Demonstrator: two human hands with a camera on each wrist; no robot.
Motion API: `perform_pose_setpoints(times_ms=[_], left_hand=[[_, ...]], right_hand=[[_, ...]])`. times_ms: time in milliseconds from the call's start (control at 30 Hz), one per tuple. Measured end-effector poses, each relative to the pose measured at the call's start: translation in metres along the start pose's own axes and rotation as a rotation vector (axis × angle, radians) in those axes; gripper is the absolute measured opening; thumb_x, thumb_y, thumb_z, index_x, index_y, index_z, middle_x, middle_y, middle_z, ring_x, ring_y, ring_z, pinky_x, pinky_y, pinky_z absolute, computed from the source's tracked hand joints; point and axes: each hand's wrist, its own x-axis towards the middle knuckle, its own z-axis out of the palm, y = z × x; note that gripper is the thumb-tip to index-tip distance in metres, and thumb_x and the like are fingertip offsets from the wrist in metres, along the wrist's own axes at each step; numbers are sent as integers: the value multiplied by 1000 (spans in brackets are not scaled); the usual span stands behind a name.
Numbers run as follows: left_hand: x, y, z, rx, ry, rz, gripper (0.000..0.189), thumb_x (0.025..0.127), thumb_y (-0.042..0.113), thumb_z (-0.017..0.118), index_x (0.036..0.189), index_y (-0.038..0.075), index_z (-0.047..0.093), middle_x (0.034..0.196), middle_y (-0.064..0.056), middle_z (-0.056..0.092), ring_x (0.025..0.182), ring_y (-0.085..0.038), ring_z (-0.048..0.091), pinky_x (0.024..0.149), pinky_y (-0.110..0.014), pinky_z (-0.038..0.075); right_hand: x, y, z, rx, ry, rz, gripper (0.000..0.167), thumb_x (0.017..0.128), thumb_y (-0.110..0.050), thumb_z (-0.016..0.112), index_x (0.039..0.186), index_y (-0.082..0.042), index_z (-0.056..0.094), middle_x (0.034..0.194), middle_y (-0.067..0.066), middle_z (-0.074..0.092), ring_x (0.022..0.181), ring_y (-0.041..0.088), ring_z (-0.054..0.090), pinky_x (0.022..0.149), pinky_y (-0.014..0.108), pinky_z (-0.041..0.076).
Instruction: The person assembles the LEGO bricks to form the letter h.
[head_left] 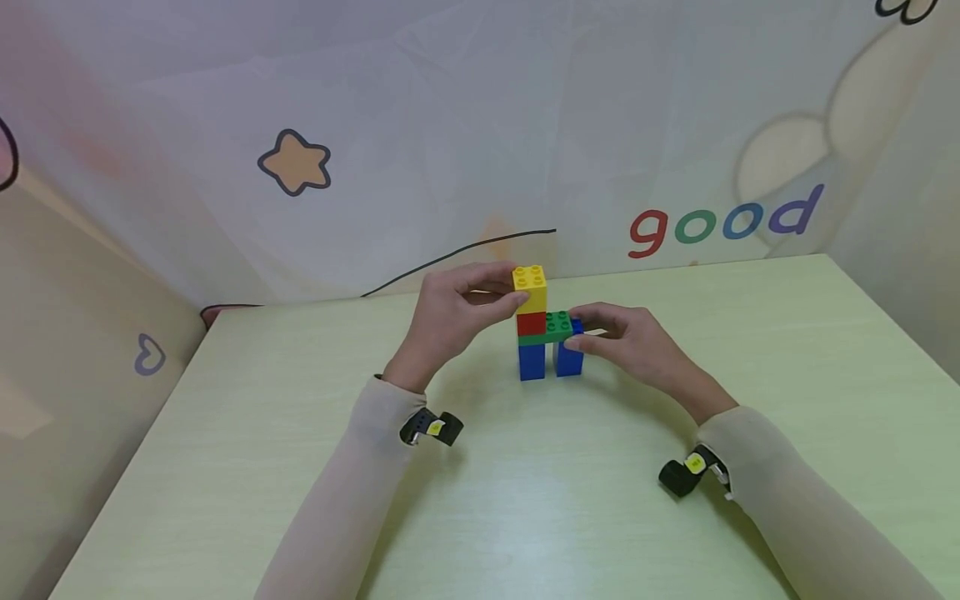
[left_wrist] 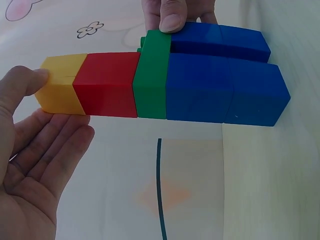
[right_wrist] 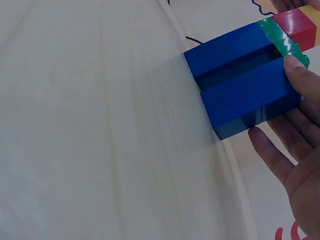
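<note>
A small structure of toy building bricks stands on the table. Its left side stacks a yellow brick (head_left: 531, 293) over a red brick (head_left: 532, 323), a green brick (head_left: 534, 340) and a column of blue bricks (head_left: 532, 362). The green brick reaches right towards a second column of blue bricks (head_left: 570, 361); whether the two are joined I cannot tell. My left hand (head_left: 459, 310) pinches the yellow brick at the top between thumb and fingers. With thumb and fingers on opposite sides, my right hand (head_left: 637, 343) holds the right blue column (right_wrist: 250, 95) near its upper end.
The pale table (head_left: 487, 517) meets a printed backdrop behind the bricks, with a star (head_left: 295, 163) and the coloured word "good" (head_left: 723, 223) on it. Each wrist wears a strapped black camera, the left one (head_left: 442, 427) and the right one (head_left: 681, 475).
</note>
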Motion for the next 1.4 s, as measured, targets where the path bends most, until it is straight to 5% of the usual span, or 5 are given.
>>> perform_pose_setpoints(times_ms=[667,1067,1400], left_hand=[[-1,-2,4,-50,8,-36,37,96,6,80,132,1,71,119,-11,76,106,-21,75,90,-29,61],[-15,-20,4,-50,-85,-182,36,96,8,80,132,5,72,121,-5,76,108,-22,74,91,-29,61],[-22,-32,11,-79,-137,-268,39,95,8,82,133,5,71,125,-8,74,118,-37,70,95,-33,60]], right_hand=[[0,-1,-3,-12,6,1,53,103,-31,74,147,-4,61,141,17,65,132,38,60,105,53,54],[1,-1,-1,-8,6,5,52,102,-30,75,147,-5,62,139,17,66,131,38,60,104,52,55],[1,-2,-1,3,-4,22,54,102,-31,75,147,-6,61,140,17,65,132,38,60,105,53,55]])
